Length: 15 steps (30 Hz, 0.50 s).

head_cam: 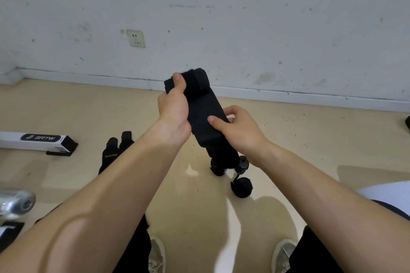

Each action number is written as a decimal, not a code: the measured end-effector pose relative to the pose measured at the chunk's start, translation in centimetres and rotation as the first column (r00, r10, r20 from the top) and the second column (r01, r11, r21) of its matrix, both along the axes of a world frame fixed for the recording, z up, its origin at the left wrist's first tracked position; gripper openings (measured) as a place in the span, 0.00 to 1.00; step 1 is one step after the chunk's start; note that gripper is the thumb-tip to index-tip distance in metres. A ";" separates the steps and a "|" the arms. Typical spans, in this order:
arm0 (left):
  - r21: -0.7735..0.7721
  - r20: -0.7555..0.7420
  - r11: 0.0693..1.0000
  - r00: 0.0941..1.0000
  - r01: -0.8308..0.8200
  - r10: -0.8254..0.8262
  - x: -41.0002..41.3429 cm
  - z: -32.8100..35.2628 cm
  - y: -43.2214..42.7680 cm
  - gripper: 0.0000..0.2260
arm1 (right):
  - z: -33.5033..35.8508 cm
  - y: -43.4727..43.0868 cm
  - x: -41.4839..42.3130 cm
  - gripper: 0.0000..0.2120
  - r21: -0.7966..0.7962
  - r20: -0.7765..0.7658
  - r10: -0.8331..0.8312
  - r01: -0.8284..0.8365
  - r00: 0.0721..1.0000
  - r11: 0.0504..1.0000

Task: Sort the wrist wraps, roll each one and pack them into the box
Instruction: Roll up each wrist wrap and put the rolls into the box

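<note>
A black wrist wrap [203,108] is held up in front of me, stretched flat, with its far end folded over. My left hand [174,108] grips that folded top end, thumb on top. My right hand [236,127] pinches the wrap lower down, thumb pressed on its face. The wrap's tail hangs down toward the floor. A rolled black wrap [241,186] lies on the floor below, with other dark wraps [219,165] beside it. A white and black box [33,141] lies on the floor at the left.
Black gloves with lettering [114,150] lie on the floor near my left forearm. A metal cylinder [15,203] shows at the left edge. My two shoes [156,255] are at the bottom. A white wall with a socket [136,38] stands ahead.
</note>
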<state>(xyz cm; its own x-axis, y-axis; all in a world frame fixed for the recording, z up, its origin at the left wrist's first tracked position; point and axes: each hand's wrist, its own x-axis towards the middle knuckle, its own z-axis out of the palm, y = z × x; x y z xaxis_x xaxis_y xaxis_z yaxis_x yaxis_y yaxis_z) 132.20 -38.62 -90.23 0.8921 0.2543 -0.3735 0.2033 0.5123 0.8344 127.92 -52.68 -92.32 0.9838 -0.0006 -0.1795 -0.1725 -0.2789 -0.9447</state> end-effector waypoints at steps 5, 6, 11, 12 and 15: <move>-0.027 0.005 0.998 0.998 -0.065 0.066 0.9 0.5 1.5 0.23 | 0.8 -0.3 -1.1 0.15 0.190 -0.008 0.007 -0.005 1.000 0.982; -0.036 0.000 0.997 0.997 -0.075 0.075 1.1 0.5 1.7 0.22 | 0.9 -0.2 -1.3 0.13 0.181 0.000 0.037 -0.036 0.999 0.983; -0.037 -0.002 0.993 0.994 -0.111 0.111 1.3 0.5 2.4 0.22 | 0.0 -0.5 -1.5 0.10 0.030 0.021 0.164 -0.164 0.986 0.986; -0.032 -0.002 0.991 0.992 -0.128 0.128 1.4 0.6 2.6 0.22 | -0.1 -0.6 -1.4 0.13 -0.005 0.013 0.155 -0.155 0.988 0.988; -0.036 0.009 0.983 0.984 -0.178 0.178 1.7 0.9 3.2 0.21 | 0.0 -1.0 -1.3 0.22 -0.062 -0.048 0.155 -0.158 0.987 0.986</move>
<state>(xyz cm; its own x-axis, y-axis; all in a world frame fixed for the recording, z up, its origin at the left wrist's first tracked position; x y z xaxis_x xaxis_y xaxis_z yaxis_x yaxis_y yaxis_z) 133.87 -35.40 -89.34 0.8381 0.3968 -0.3744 0.0963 0.5679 0.8174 126.62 -53.66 -92.33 0.9641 0.1393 -0.2260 -0.1618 -0.3666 -0.9162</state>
